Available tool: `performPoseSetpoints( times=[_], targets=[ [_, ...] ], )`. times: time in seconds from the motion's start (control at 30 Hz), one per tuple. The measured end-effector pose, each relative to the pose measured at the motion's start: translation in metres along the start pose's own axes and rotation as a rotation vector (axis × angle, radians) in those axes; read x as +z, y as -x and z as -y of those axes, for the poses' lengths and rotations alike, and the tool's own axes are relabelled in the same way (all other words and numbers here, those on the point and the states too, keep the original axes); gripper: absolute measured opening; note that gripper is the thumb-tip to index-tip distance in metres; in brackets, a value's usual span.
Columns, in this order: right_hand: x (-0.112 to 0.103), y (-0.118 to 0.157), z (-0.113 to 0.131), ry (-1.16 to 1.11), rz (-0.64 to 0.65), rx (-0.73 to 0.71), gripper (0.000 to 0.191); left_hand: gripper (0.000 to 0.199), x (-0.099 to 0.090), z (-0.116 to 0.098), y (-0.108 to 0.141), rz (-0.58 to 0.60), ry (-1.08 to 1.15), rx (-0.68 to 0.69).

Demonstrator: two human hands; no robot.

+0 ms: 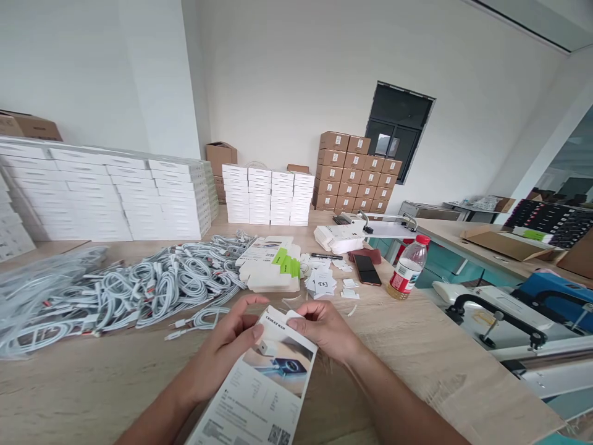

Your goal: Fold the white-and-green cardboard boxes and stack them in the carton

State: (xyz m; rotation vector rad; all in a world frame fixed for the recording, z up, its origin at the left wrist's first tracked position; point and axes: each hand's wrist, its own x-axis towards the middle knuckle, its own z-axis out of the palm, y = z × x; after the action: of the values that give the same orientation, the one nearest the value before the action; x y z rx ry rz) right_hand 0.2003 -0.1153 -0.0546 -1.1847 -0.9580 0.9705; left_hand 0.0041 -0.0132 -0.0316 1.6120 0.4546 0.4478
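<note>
A white printed carton (pixel 259 395) with a picture of a charger and phone leans toward me between both hands. My left hand (pixel 234 340) grips its upper left edge, thumb on the printed face. At the top right corner, the fingers of my right hand (pixel 322 327) pinch the carton's end flap. Whether anything is inside the carton is hidden. Just beyond my hands lies a stack of flat cartons (pixel 266 278) with green tabs. White paper cards (pixel 319 283) are spread to its right. A heap of coiled white charging cables (pixel 171 281) covers the table on the left.
White boxes (pixel 115 191) form a wall at the back left, with another stack (pixel 269 194) mid-back. A phone (pixel 367 270) and a red-capped bottle (pixel 410 269) stand or lie at right. Sealing machines (pixel 495 327) sit beyond the table's right edge (pixel 491 355).
</note>
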Motion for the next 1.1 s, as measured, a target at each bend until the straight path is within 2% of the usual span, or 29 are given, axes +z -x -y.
performPoseSetpoints(
  times=[0.1, 0.27, 0.5, 0.83, 0.93, 1.1],
  targets=[
    [0.001, 0.0021, 0.0017, 0.001, 0.011, -0.02, 0.033, 0.05, -0.001, 0.0001, -0.0006, -0.011, -0.019, -0.001],
    [0.0027, 0.0044, 0.0026, -0.021, 0.03, -0.014, 0.031, 0.045, -0.0027, 0.0008, -0.0012, -0.045, -0.008, -0.016],
    [0.0037, 0.0019, -0.0052, -0.048, -0.028, -0.028, 0.028, 0.051, -0.0026, -0.0025, 0.0013, 0.027, 0.005, 0.0],
    [0.0044, 0.007, 0.0027, -0.006, 0.06, -0.044, 0.03, 0.04, -0.0037, -0.0009, 0.001, -0.033, 0.1, -0.061],
    [0.0017, 0.0041, 0.0035, 0.008, 0.046, -0.057, 0.031, 0.038, -0.0052, -0.0015, -0.002, -0.087, 0.146, -0.023],
    [0.0001, 0.0017, 0.0042, 0.05, 0.014, -0.086, 0.036, 0.04, -0.0077, -0.0013, -0.008, -0.264, 0.149, 0.038]
  ],
)
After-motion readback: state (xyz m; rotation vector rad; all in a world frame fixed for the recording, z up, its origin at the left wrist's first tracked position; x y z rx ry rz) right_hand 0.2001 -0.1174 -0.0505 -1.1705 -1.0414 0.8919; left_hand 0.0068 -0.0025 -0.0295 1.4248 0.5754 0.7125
